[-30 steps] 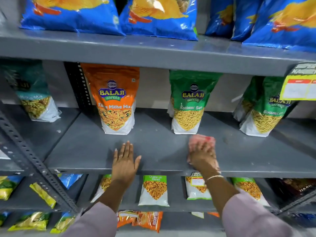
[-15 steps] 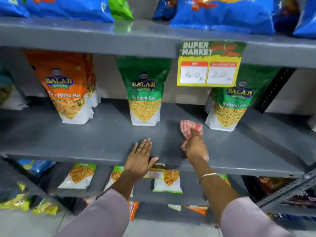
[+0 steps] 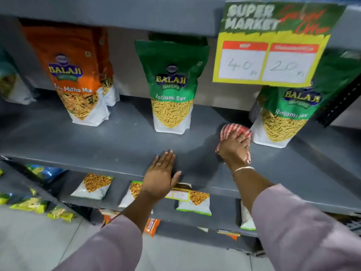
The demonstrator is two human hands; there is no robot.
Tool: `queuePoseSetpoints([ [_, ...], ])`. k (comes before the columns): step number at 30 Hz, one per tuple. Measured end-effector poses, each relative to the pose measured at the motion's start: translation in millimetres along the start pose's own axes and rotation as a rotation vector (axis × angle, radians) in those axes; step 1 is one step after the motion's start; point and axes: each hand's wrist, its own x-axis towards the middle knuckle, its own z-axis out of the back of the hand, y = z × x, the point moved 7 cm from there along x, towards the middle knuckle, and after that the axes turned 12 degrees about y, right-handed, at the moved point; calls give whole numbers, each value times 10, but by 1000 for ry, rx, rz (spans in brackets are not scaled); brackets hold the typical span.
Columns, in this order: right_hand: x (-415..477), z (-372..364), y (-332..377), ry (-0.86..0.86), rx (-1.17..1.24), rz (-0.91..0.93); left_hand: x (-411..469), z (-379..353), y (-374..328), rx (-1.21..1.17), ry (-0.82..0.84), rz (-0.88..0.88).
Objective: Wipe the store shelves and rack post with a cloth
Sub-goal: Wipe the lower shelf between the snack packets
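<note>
A grey metal shelf [image 3: 97, 141] runs across the middle of the head view. My right hand [image 3: 234, 147] presses a red-and-white striped cloth [image 3: 227, 131] flat on the shelf, just left of a green Ratlami Sev bag [image 3: 283, 122]. My left hand [image 3: 161, 177] rests palm down on the shelf's front edge, fingers together, holding nothing. A dark perforated rack post [image 3: 340, 104] slants behind the right green bag; its lower part is hidden.
An orange Mitha Mix bag [image 3: 78, 85] and a second green Ratlami Sev bag [image 3: 172, 90] stand at the back of the shelf. A yellow price card [image 3: 269, 53] hangs from the shelf above. Small snack packets [image 3: 93, 186] lie on the lower shelf.
My right hand slid the cloth to the right along the shelf, toward the right green bag. My left hand followed along the front edge. The view shifted right and closer.
</note>
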Motion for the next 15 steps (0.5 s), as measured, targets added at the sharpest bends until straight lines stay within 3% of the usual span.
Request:
queuePoseSetpoints([
  [3,182,64,151,-41,15,89,6,-9,-12,-28,34,-5],
  [8,882,-78,265,125,-158,115,-11,-11,-10,-14,-26,-11],
  [12,1024,20,427,165,-114,148,-10,0,-11,4,-110,-16],
  [15,1041,67,617,194,-34,334,5,-7,1,21,-134,-21],
])
